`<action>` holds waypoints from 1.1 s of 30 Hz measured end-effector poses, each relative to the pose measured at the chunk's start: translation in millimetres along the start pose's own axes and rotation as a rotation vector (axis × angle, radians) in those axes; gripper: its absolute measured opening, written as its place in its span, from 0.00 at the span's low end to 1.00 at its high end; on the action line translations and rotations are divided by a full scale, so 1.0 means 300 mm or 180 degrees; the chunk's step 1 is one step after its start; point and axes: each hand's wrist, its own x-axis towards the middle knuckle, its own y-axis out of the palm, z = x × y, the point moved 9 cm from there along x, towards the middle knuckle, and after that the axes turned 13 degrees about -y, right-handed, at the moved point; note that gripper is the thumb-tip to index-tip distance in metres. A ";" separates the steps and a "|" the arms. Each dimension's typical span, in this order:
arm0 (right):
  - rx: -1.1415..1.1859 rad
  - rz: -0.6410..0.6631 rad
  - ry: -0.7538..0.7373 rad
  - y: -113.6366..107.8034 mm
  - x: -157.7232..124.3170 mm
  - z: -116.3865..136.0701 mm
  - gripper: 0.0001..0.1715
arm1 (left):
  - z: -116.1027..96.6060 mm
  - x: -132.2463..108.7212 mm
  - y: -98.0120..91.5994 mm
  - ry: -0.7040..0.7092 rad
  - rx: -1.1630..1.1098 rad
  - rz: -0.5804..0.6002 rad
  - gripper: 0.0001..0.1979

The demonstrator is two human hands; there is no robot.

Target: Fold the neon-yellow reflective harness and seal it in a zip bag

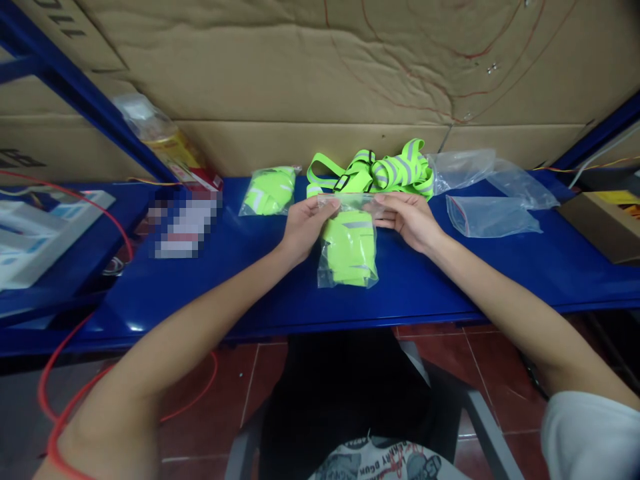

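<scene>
My left hand [306, 223] and my right hand [407, 219] both pinch the top edge of a clear plastic bag [349, 248] that hangs over the blue shelf [210, 293]. Inside it sits a folded neon green reflective strap. Just behind the hands lies a loose pile of neon green straps [380, 172] with grey stripes and black buckles. A second packed bag of green strap [270, 191] lies to the left of the pile.
Empty clear bags [490, 217] lie at the right, more [465, 167] behind them. A cardboard box [605, 223] stands at the far right, white boxes [35, 230] at the far left, a wrapped bottle [160, 140] at the back left. A red cable [55, 373] loops below.
</scene>
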 end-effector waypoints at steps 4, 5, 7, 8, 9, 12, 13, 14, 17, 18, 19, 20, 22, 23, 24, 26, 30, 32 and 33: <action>-0.0185 -0.0108 0.0089 -0.025 0.002 -0.012 0.18 | -0.001 -0.001 -0.014 -0.0028 -0.0069 -0.0136 0.12; -0.0220 -0.0101 0.0123 -0.029 0.003 -0.015 0.17 | -0.003 -0.002 -0.017 -0.0029 -0.0091 -0.0176 0.11; -0.0262 -0.0107 0.0163 -0.037 0.006 -0.015 0.16 | -0.007 -0.004 -0.019 -0.0032 -0.0141 -0.0221 0.12; -0.0283 -0.0118 0.0171 -0.040 0.007 -0.013 0.15 | -0.010 -0.004 -0.019 -0.0034 -0.0172 -0.0229 0.13; -0.0302 -0.0138 0.0168 -0.044 0.008 -0.011 0.14 | -0.012 -0.005 -0.019 -0.0037 -0.0204 -0.0235 0.15; -0.0310 -0.0195 0.0120 -0.053 0.013 -0.003 0.13 | -0.020 -0.005 -0.019 -0.0034 -0.0261 -0.0258 0.20; -0.0284 -0.0199 0.0104 -0.053 0.014 -0.002 0.13 | -0.022 -0.006 -0.019 -0.0028 -0.0262 -0.0262 0.20; -0.0246 -0.0200 0.0084 -0.053 0.015 -0.001 0.14 | -0.024 -0.007 -0.019 -0.0020 -0.0254 -0.0270 0.20; -0.0141 -0.0228 0.0044 -0.054 0.018 -0.001 0.16 | -0.024 -0.008 -0.024 -0.0018 -0.0259 -0.0307 0.20; -0.0131 -0.0249 0.0042 -0.055 0.019 -0.001 0.16 | -0.025 -0.009 -0.025 -0.0016 -0.0271 -0.0309 0.20; -0.0137 -0.0272 0.0048 -0.056 0.019 -0.001 0.16 | -0.026 -0.009 -0.026 -0.0009 -0.0282 -0.0300 0.20; -0.0156 -0.0294 0.0059 -0.057 0.019 -0.001 0.16 | -0.027 -0.010 -0.026 0.0000 -0.0287 -0.0291 0.20; -0.0193 -0.0320 0.0063 -0.058 0.018 0.001 0.16 | -0.033 -0.011 -0.030 0.0025 -0.0279 -0.0312 0.20; -0.0199 -0.0329 0.0042 -0.058 0.018 0.003 0.16 | -0.037 -0.012 -0.033 0.0048 -0.0260 -0.0339 0.19; -0.0198 -0.0331 0.0005 -0.057 0.018 0.007 0.16 | -0.042 -0.013 -0.036 0.0084 -0.0235 -0.0371 0.18; -0.0201 -0.0306 -0.0090 -0.053 0.018 0.015 0.17 | -0.055 -0.014 -0.042 0.0186 -0.0185 -0.0413 0.17; -0.0333 -0.0247 -0.0194 -0.051 0.017 0.026 0.15 | -0.072 -0.012 -0.047 0.0353 -0.0051 -0.0435 0.18; -0.0397 -0.0264 -0.0205 -0.056 0.017 0.029 0.14 | -0.079 -0.013 -0.045 0.0424 0.0029 -0.0424 0.19; -0.0413 -0.0270 -0.0212 -0.058 0.017 0.031 0.14 | -0.082 -0.013 -0.044 0.0453 0.0058 -0.0414 0.19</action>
